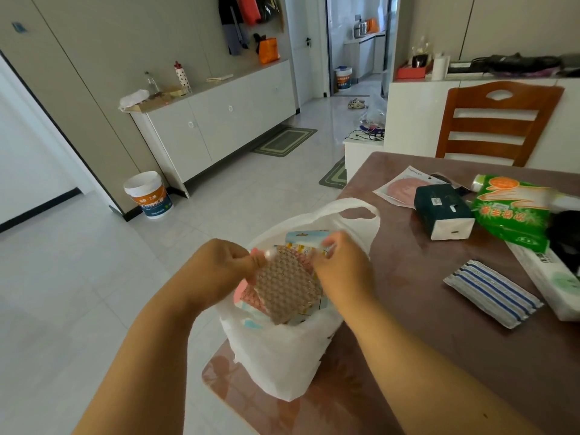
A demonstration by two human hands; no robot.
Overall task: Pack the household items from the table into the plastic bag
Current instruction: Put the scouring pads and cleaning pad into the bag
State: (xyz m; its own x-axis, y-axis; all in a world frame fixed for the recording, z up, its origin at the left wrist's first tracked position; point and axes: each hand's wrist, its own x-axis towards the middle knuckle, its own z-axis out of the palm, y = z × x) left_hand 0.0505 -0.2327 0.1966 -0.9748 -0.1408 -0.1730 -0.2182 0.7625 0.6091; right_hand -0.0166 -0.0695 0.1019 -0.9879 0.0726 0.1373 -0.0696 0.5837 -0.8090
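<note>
A white plastic bag [282,356] was seen standing open at the corner of the brown table [439,356], while a mesh scouring pad [287,290] was pinched between the left hand [226,268] and right hand [340,265] over its mouth. Red lettering on the green packet [511,211] nearby was blurred beyond reading.

Green packet [511,211] with yellow Chinese characters, bucket [150,195] label print, neither legible
</note>
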